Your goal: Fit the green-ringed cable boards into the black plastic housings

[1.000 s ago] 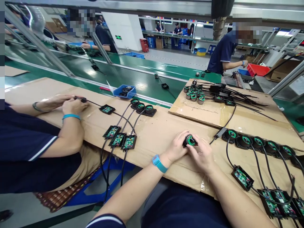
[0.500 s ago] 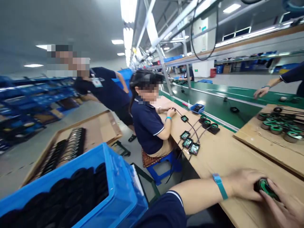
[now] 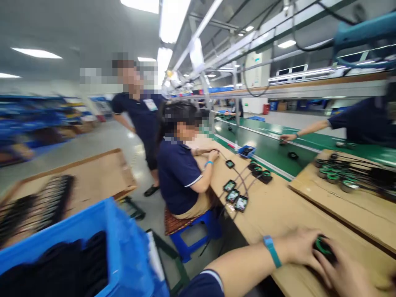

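At the lower right, my left hand (image 3: pixel 301 247) and my right hand (image 3: pixel 346 272) both close around a round black part with a green ring (image 3: pixel 322 246), held on the cardboard-covered bench (image 3: pixel 278 206). A blue wristband (image 3: pixel 272 251) sits on my left wrist. The view is blurred by head motion.
A blue crate of black parts (image 3: pixel 102 247) stands at my lower left. A seated co-worker (image 3: pixel 181 177) handles wired boards (image 3: pixel 235 196) further along the bench; another person (image 3: pixel 139 115) stands behind. A green conveyor (image 3: pixel 272 148) runs beyond, and more green-ringed parts (image 3: pixel 334 175) lie on a raised cardboard sheet.
My head has swung far to the left, bringing the blue crate, the aisle and the co-workers into view. Both hands stay on the round part, now at the frame's lower right.
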{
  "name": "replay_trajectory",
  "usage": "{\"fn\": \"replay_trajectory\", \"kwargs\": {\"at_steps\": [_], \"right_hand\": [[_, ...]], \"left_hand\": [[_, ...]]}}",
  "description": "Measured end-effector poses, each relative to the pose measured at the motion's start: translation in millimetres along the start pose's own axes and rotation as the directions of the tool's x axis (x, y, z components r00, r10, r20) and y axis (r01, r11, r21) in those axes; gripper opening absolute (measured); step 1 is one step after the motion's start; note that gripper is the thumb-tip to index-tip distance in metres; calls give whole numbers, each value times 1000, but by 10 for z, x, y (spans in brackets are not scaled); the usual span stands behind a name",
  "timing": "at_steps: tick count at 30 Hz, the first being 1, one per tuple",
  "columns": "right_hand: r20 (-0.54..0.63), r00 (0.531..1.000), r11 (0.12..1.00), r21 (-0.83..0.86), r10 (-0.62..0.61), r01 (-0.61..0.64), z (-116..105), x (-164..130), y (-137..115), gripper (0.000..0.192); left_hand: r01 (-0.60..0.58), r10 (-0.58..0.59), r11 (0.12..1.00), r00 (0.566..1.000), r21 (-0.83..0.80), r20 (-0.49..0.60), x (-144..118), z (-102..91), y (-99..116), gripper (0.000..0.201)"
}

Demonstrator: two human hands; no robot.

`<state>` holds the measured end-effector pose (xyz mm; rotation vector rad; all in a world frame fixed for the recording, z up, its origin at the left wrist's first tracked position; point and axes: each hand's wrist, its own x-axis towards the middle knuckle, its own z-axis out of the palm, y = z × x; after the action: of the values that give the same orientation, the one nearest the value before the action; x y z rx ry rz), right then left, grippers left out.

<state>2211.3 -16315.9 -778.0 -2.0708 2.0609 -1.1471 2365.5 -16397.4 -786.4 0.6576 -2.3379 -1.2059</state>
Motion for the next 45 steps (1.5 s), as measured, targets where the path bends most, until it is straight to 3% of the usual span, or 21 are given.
{"fn": "replay_trajectory", "kwargs": {"at_steps": [2, 4, 6, 8, 10, 14, 18, 22, 26, 30, 34, 36, 38, 39, 43, 45], "right_hand": [[119, 993, 999, 28, -25, 21, -95, 41, -50, 29], [140, 989, 998, 40, -53, 48, -217, 80, -140, 27], [-27, 997, 998, 17, -66, 67, -334, 86, -253, 28], [-234, 970, 997, 3, -71, 74, -405, 62, -362, 36], [-285, 955, 996, -11, -86, 86, -399, 35, -440, 36], [-16, 997, 996, -51, -70, 69, -264, 43, -502, 24], [-133, 991, 1000, -6, 8, -9, -211, 57, -549, 34], [73, 997, 999, -18, 40, -39, -202, 30, -652, 25], [-18, 997, 997, 14, 72, -72, -191, 42, -712, 36], [213, 966, 989, -62, 145, -135, -169, 81, -700, 31], [163, 974, 987, -21, 158, -156, -153, 110, -754, 36], [251, 952, 985, -55, 173, -164, -136, 151, -789, 33], [380, 904, 980, -101, 195, -169, -139, 215, -794, 28], [414, 888, 980, -106, 199, -170, -162, 245, -783, 27], [364, 917, 987, -50, 162, -155, -480, 225, -636, 39], [340, 920, 980, -108, 195, -168, -726, 119, -468, 46]], "left_hand": [[0, -8, 996, 996, -86, -91, -80, -61, 78, 116], [-98, 42, 974, 966, -206, -256, -124, -117, 88, 113], [-183, 57, 945, 908, -271, -415, -132, -148, 54, 101], [-205, 18, 931, 851, -301, -524, -121, -156, 10, 88], [-191, -42, 923, 811, -333, -583, -108, -157, -29, 78], [-150, -133, 913, 768, -379, -626, -103, -170, -74, 70], [-137, -141, 922, 750, -361, -646, -110, -189, -102, 63], [-120, -162, 926, 730, -358, -664, -115, -188, -143, 62], [-106, -167, 934, 716, -342, -678, -121, -201, -196, 60], [-109, -179, 931, 694, -348, -697, -111, -236, -240, 63], [-105, -214, 920, 672, -377, -709, -109, -271, -279, 64], [-105, -222, 918, 661, -382, -717, -127, -274, -309, 65], [-72, -224, 927, 681, -368, -697, -162, -265, -354, 66], [-46, -206, 940, 712, -337, -672, -185, -258, -380, 68], [-43, 46, 999, 902, 17, -430, -317, -228, -396, 85], [-97, 154, 970, 954, 223, -256, -370, -220, -300, 85]]}}
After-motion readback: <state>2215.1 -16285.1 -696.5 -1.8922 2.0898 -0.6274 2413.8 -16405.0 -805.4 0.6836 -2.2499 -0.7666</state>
